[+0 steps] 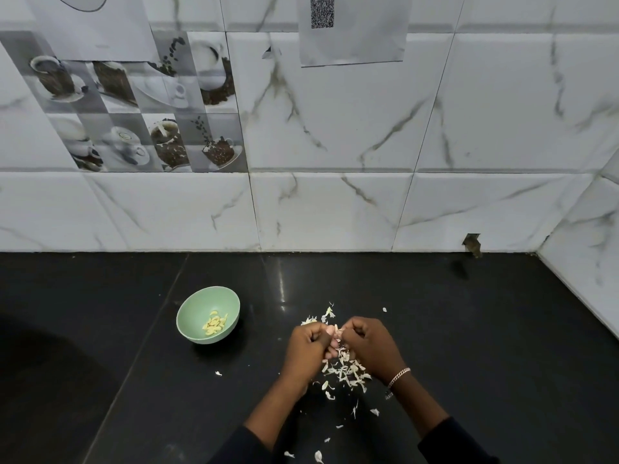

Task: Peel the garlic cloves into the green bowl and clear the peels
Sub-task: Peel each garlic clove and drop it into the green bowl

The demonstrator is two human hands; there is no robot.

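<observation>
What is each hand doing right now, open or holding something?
The left hand grips garlic cloves, fingers curled round them.
The right hand pinches the same garlic cloves, fingers curled.

You were working in a kitchen: a glossy black counter [435, 313] met a wall of white marble-look tiles [335, 135], a panel of decorative tiles [134, 105] showed coffee cups and beans, and a green bowl [207, 296] of peeled garlic cloves [214, 324] sat on the counter.
</observation>
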